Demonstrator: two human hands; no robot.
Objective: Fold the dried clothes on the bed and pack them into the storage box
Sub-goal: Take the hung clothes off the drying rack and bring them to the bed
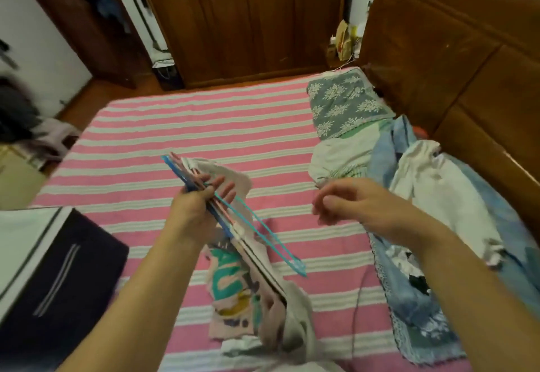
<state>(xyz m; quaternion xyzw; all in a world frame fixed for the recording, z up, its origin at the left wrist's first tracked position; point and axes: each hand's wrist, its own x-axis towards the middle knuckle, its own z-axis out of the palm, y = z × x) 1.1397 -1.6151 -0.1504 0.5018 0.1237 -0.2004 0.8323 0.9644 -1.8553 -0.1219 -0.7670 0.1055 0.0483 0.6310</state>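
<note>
Left hand [201,196] fingers curled round a bunch of hangers [233,225] with clothes [233,289], right hand [344,202] loosely curled, holding nothing, clothes pile [432,196] on the bed [175,126] at right

Two hands show: the left hand [201,199] and the right hand [347,205]. One bundle of hangers [230,225] is in view, too blurred to count singly, though a teal one [263,231] stands apart. Garments hang from it in a bunch [248,292]; their number cannot be told. One bed [181,126], one pillow [344,105], one heap of clothes [432,211], one dark box [55,281], one wardrobe [248,18].
</note>
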